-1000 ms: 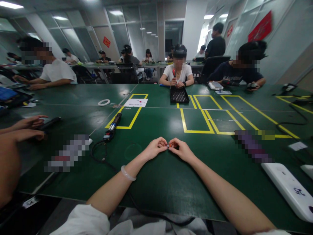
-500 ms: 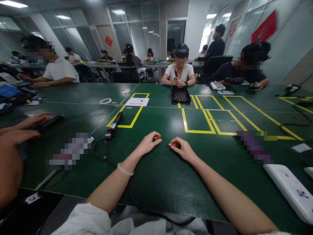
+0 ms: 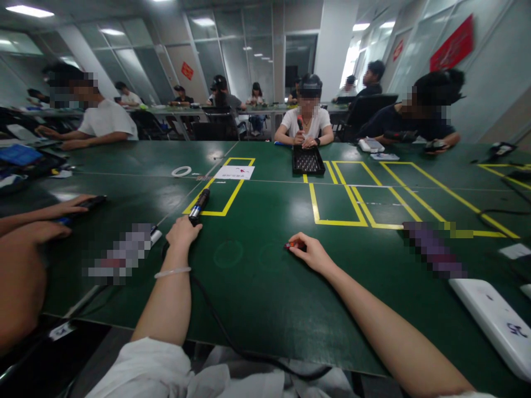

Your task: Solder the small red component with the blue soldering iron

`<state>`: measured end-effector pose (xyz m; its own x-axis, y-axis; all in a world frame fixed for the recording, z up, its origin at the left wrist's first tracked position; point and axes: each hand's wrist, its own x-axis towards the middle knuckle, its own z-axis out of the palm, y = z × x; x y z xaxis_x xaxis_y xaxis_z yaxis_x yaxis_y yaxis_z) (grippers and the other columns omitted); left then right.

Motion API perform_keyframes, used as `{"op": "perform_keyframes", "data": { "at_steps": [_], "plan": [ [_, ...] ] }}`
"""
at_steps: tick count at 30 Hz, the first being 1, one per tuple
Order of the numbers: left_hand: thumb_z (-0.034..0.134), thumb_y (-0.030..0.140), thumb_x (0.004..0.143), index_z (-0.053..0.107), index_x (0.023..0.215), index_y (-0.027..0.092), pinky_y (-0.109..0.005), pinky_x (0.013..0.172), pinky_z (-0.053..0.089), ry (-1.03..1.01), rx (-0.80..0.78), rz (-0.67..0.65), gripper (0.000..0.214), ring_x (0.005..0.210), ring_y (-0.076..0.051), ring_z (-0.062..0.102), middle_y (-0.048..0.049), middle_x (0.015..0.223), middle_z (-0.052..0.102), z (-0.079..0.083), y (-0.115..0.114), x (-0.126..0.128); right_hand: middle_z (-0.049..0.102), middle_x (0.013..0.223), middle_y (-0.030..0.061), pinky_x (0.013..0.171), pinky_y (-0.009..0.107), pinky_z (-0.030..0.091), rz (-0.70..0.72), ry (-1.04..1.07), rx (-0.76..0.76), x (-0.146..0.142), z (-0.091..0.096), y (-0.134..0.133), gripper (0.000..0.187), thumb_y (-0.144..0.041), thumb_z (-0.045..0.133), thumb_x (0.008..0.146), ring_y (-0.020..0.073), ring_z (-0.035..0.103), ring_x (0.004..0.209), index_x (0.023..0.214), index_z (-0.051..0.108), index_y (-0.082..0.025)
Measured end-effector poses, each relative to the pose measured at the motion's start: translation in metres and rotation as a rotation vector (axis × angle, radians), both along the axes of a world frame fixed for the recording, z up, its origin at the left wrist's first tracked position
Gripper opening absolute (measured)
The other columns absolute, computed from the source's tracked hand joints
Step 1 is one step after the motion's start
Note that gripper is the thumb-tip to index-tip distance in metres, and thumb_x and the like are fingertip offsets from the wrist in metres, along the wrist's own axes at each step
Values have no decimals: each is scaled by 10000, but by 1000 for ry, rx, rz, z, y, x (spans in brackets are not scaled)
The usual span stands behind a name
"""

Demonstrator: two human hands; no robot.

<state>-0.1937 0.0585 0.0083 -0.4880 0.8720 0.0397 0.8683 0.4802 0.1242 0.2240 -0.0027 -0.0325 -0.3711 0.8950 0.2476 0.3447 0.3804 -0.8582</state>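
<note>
On the green table (image 3: 257, 309), my left hand (image 3: 181, 232) is closed over the near end of a corded electric screwdriver (image 3: 199, 203), a dark cylinder with a blue and silver band. The tool lies pointing away from me, inside and across a yellow-taped rectangle (image 3: 224, 213). Its black cord (image 3: 215, 318) runs under my forearm toward the table's front edge. To the right, my right hand (image 3: 309, 251) rests on the table and pinches a small red piece with a silvery part (image 3: 287, 246). Fingers cover most of that piece, so its kind is unclear.
Opposite, a person (image 3: 305, 124) sits behind a black tray (image 3: 308, 166). A white paper (image 3: 235, 172) and a white ring (image 3: 181, 172) lie farther back. At right is a white power bank (image 3: 492, 326). A co-worker's arms (image 3: 37, 221) reach in from the left.
My left hand has moved left from beside my right hand and closed on the screwdriver. My right hand stays where it was, still pinching the small red piece.
</note>
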Motion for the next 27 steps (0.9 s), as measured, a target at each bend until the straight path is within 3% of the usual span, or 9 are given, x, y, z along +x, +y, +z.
{"op": "perform_keyframes", "data": {
  "at_steps": [7, 11, 18, 27],
  "plan": [
    [620, 480, 765, 529, 1194, 148, -396, 852, 490, 40, -48, -142, 550, 1108, -329, 585, -195, 1309, 509, 3, 4, 3, 635, 794, 11, 694, 264, 448, 1, 5, -18, -2, 5, -2, 141, -273, 605, 849, 146, 587, 720, 951, 616, -176],
    [637, 485, 741, 536, 1173, 154, -386, 840, 489, 43, -83, -172, 554, 1074, -326, 603, -184, 1280, 530, 6, 3, 19, 630, 791, 10, 684, 260, 442, 0, 7, -17, -3, 3, -1, 154, -286, 606, 855, 143, 579, 717, 958, 621, -172],
    [583, 523, 760, 541, 1183, 157, -414, 797, 500, 70, -51, -301, 561, 1002, -341, 619, -165, 1187, 562, 11, -11, 84, 615, 779, 11, 664, 264, 435, -24, -6, 31, -4, 0, 1, 141, -288, 614, 848, 146, 567, 703, 937, 624, -179],
    [606, 429, 771, 481, 1255, 181, -341, 801, 488, -51, 54, -654, 558, 1030, -274, 576, -130, 1211, 499, 6, -43, 181, 616, 784, 11, 665, 270, 442, -37, 24, 28, -2, -1, 2, 140, -287, 618, 839, 146, 567, 701, 934, 615, -184]
  ]
}}
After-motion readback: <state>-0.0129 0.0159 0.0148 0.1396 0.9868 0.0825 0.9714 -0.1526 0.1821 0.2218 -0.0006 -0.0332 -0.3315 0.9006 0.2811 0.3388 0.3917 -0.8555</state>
